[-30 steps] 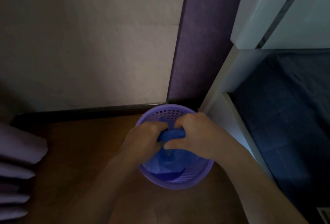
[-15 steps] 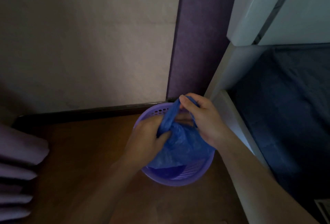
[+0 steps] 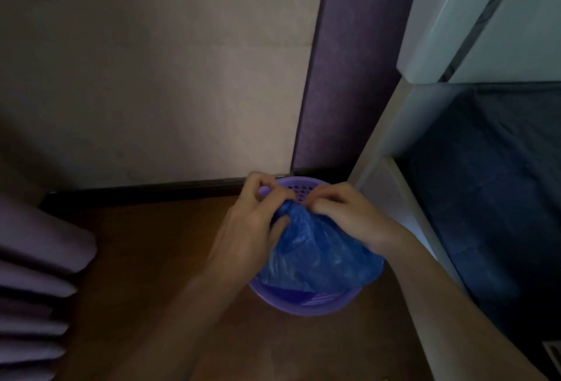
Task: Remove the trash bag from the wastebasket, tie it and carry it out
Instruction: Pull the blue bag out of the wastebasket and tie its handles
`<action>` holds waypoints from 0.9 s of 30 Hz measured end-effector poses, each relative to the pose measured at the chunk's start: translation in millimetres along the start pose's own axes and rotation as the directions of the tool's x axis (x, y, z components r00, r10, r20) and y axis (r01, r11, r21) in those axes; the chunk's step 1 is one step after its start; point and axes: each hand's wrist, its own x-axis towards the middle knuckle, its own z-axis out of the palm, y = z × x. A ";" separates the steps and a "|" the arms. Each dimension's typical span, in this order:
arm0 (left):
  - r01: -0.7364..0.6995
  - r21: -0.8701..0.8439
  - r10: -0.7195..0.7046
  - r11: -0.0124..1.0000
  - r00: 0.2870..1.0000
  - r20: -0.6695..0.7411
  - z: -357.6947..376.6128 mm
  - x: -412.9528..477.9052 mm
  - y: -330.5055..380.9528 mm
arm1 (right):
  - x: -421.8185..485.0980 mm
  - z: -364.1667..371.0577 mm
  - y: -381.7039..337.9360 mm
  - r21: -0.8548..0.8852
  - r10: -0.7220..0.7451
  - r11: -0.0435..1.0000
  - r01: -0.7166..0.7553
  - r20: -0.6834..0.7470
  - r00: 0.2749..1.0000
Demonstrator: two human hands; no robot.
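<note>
A blue plastic trash bag (image 3: pixel 315 256) bulges out of a round purple perforated wastebasket (image 3: pixel 306 304) on the wooden floor, close to the wall. My left hand (image 3: pixel 258 217) grips the gathered top of the bag from the left, fingers curled over it. My right hand (image 3: pixel 343 213) pinches the same gathered top from the right. Both hands meet above the far rim of the wastebasket. The bag's lower part still sits inside the basket.
A pale wall with a dark baseboard (image 3: pixel 145 189) runs behind the basket. A white furniture frame (image 3: pixel 391 138) and a dark blue mattress (image 3: pixel 491 183) stand at the right. Purple curtain folds (image 3: pixel 33 277) hang at the left. Wooden floor (image 3: pixel 145 259) lies between.
The bag's top has been gathered and the bag has risen out of the wastebasket. Both hands moved up toward the far rim and now pinch the bunched top together.
</note>
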 end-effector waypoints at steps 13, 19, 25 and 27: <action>0.551 -0.587 -0.495 0.594 0.825 0.274 1.3 8.9 9.2 | -1.9 -5.4 9.1 -0.523 -0.288 0.828 0.204 -0.083 0.954; 0.612 -0.791 -0.466 0.018 0.705 0.535 -9.0 5.9 13.1 | -2.6 11.0 2.6 -0.572 -0.454 0.777 0.263 -0.220 0.863; 0.607 -0.792 -0.514 0.066 0.701 0.494 -13.2 6.5 6.3 | -14.4 12.9 -9.0 -0.543 -0.578 0.703 0.460 -0.058 0.814; 0.614 -0.787 -0.509 0.060 0.697 0.505 -13.5 5.8 7.1 | -12.2 16.6 -7.4 -0.554 -0.547 0.713 0.431 -0.053 0.836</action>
